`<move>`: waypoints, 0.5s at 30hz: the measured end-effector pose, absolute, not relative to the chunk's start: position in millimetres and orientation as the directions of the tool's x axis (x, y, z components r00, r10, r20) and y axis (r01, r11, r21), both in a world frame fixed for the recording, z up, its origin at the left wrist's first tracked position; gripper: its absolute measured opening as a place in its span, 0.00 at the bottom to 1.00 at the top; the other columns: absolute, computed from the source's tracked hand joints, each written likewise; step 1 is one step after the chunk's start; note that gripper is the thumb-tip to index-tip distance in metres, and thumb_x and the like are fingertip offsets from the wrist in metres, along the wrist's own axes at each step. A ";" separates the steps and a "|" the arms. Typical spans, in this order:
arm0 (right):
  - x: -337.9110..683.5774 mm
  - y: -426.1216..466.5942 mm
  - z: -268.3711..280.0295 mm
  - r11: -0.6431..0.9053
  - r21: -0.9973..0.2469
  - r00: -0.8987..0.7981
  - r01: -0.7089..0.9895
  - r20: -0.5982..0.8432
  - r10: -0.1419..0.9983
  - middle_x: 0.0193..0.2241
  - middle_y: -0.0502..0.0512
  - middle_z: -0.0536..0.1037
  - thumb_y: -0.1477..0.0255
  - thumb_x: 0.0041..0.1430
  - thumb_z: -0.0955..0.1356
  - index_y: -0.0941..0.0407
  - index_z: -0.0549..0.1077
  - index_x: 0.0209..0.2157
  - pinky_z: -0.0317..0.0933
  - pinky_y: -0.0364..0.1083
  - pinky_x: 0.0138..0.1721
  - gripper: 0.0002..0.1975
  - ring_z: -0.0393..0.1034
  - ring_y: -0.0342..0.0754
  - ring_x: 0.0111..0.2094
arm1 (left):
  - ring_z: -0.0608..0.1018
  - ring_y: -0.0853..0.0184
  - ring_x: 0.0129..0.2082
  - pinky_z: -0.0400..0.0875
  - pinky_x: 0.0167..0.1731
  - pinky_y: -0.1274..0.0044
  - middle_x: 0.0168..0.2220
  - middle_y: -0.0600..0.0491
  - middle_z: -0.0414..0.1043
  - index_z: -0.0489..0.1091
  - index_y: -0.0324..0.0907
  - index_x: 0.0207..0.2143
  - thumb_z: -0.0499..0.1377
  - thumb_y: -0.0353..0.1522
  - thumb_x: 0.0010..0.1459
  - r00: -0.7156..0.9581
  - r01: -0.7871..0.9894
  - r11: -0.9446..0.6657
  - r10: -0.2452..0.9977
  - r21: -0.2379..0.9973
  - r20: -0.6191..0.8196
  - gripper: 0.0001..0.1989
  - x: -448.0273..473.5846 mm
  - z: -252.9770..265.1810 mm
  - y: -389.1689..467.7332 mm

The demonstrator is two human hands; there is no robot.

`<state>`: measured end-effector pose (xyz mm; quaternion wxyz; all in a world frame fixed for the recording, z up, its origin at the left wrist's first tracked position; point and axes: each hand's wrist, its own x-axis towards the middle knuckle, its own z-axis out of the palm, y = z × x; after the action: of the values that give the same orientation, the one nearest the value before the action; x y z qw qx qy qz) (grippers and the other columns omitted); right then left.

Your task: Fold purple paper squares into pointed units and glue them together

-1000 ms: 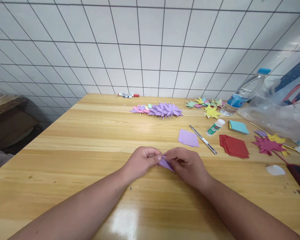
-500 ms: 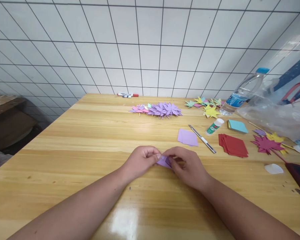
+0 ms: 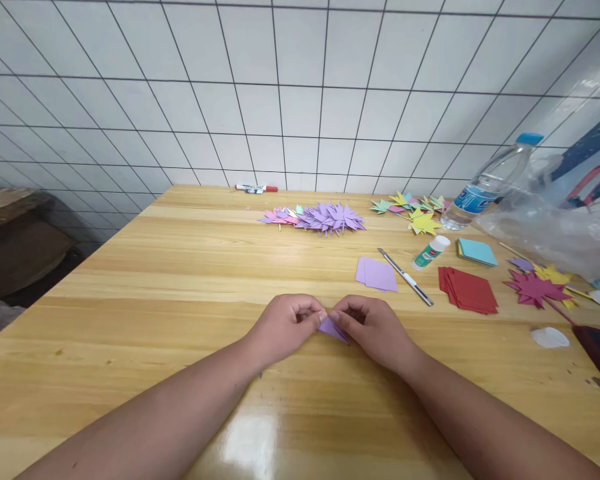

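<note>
Purple paper (image 3: 334, 328), seemingly folded, sits low in the middle of the desk (image 3: 145, 293), one corner pointing between four and five o'clock. The left hand (image 3: 287, 327) pinches its upper left part between thumb and curled fingers; the right hand (image 3: 377, 330) pinches the upper edge just beside it, thumb against forefinger.

Half a second ago the right fingers lay curled farther over the paper, with a darker patch showing next to them. Now they are gathered up at the edge, and a plain slanted face shows below. With both pinches close together, I judge the work to be a fold being held or pressed; the underside is hidden.

As for edges, the desk's far side meets the tiled wall (image 3: 300, 107) at twelve o'clock, its left side slants off toward nine and ten, and its near side is out of view. Wood grain runs from the left hand out to that left side, giving generous room there. Toward one o'clock, loose purple sheets (image 3: 379, 275) lie near the right knuckles, with a cutter knife (image 3: 405, 277) at two and red sheets (image 3: 470, 291) between two and three, so that way is tighter.
</note>
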<state>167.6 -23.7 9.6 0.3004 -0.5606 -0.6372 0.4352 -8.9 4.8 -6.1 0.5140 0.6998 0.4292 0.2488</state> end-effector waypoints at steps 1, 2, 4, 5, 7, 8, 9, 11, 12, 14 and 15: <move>167.9 -23.6 10.1 -0.019 -0.892 -0.188 0.451 -0.116 0.975 0.18 0.47 0.69 0.66 0.55 0.64 0.57 0.71 0.25 0.54 0.39 0.22 0.10 0.61 0.40 0.21 | 0.73 0.69 0.27 0.66 0.29 0.79 0.26 0.53 0.73 0.71 0.38 0.27 0.54 0.35 0.54 0.508 0.346 -0.106 0.856 0.932 -0.092 0.10 -9.0 -6.3 4.9; 168.1 -23.5 10.4 -0.027 -0.893 -0.187 0.448 -0.124 0.974 0.18 0.47 0.70 0.66 0.54 0.65 0.57 0.71 0.25 0.54 0.39 0.22 0.10 0.61 0.40 0.21 | 0.73 0.69 0.27 0.66 0.29 0.79 0.26 0.53 0.73 0.71 0.38 0.28 0.53 0.35 0.55 0.510 0.347 -0.108 0.856 0.932 -0.091 0.11 -9.0 -6.5 5.0; 168.5 -23.3 10.6 -0.029 -0.897 -0.191 0.441 -0.125 0.974 0.19 0.48 0.70 0.66 0.54 0.65 0.58 0.71 0.25 0.55 0.39 0.23 0.11 0.61 0.40 0.22 | 0.73 0.69 0.28 0.66 0.29 0.79 0.26 0.52 0.73 0.71 0.38 0.28 0.53 0.35 0.55 0.515 0.346 -0.111 0.852 0.932 -0.090 0.11 -9.1 -6.9 5.1; 168.6 -23.2 10.5 -0.024 -0.898 -0.195 0.440 -0.122 0.973 0.20 0.48 0.70 0.66 0.54 0.65 0.58 0.71 0.24 0.55 0.39 0.24 0.11 0.61 0.40 0.22 | 0.73 0.69 0.28 0.66 0.29 0.79 0.26 0.52 0.73 0.71 0.38 0.28 0.53 0.35 0.55 0.518 0.345 -0.112 0.851 0.932 -0.090 0.11 -9.0 -7.1 5.1; 168.6 -23.4 10.0 -0.013 -0.895 -0.205 0.447 -0.116 0.972 0.19 0.48 0.69 0.66 0.54 0.64 0.58 0.70 0.23 0.54 0.39 0.23 0.11 0.61 0.40 0.21 | 0.72 0.69 0.27 0.66 0.29 0.79 0.26 0.52 0.73 0.71 0.38 0.28 0.54 0.35 0.54 0.522 0.345 -0.115 0.848 0.932 -0.088 0.11 -9.0 -7.7 5.2; 168.7 -23.6 9.9 -0.008 -0.889 -0.205 0.458 -0.114 0.972 0.18 0.48 0.69 0.66 0.55 0.64 0.58 0.70 0.23 0.54 0.39 0.23 0.12 0.60 0.40 0.21 | 0.72 0.69 0.27 0.65 0.29 0.79 0.26 0.52 0.72 0.71 0.38 0.28 0.54 0.35 0.54 0.523 0.346 -0.119 0.848 0.931 -0.086 0.11 -9.0 -8.0 5.2; 168.9 -23.9 9.8 0.001 -0.880 -0.202 0.475 -0.108 0.973 0.17 0.48 0.69 0.67 0.55 0.64 0.57 0.70 0.22 0.53 0.39 0.22 0.11 0.60 0.40 0.20 | 0.72 0.69 0.27 0.65 0.29 0.79 0.26 0.52 0.72 0.71 0.38 0.28 0.54 0.35 0.54 0.524 0.347 -0.125 0.848 0.929 -0.082 0.11 -9.1 -8.3 5.1; 169.6 -24.7 10.3 0.041 -0.845 -0.198 0.534 -0.077 0.977 0.17 0.47 0.69 0.68 0.55 0.64 0.57 0.70 0.22 0.53 0.39 0.22 0.11 0.60 0.40 0.21 | 0.72 0.70 0.27 0.65 0.29 0.80 0.26 0.53 0.72 0.71 0.38 0.27 0.53 0.35 0.55 0.530 0.358 -0.147 0.845 0.922 -0.071 0.11 -9.3 -8.9 4.6; 170.1 -25.2 10.8 0.077 -0.815 -0.203 0.574 -0.050 0.978 0.18 0.48 0.69 0.69 0.55 0.64 0.57 0.70 0.22 0.53 0.40 0.23 0.10 0.61 0.41 0.21 | 0.71 0.70 0.27 0.64 0.28 0.80 0.26 0.53 0.72 0.71 0.39 0.27 0.53 0.34 0.55 0.536 0.367 -0.166 0.842 0.915 -0.062 0.11 -9.4 -9.1 4.1; 171.3 -26.3 11.6 0.172 -0.731 -0.231 0.661 0.020 0.973 0.19 0.48 0.71 0.71 0.55 0.64 0.56 0.71 0.22 0.53 0.40 0.25 0.10 0.62 0.41 0.23 | 0.71 0.70 0.27 0.64 0.28 0.80 0.27 0.54 0.72 0.72 0.40 0.28 0.54 0.35 0.54 0.542 0.393 -0.221 0.840 0.892 -0.031 0.09 -9.6 -9.4 2.7; 171.8 -26.9 11.9 0.222 -0.686 -0.253 0.693 0.057 0.966 0.20 0.48 0.72 0.72 0.55 0.64 0.56 0.71 0.22 0.53 0.41 0.26 0.09 0.64 0.42 0.24 | 0.70 0.71 0.26 0.63 0.27 0.81 0.27 0.54 0.71 0.72 0.41 0.29 0.54 0.35 0.54 0.543 0.406 -0.250 0.840 0.879 -0.012 0.09 -9.7 -9.5 2.0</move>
<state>171.8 -26.9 11.9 0.2468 -0.5593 -0.7415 0.2765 -9.7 2.0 -9.5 0.4515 0.7533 0.4136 0.2402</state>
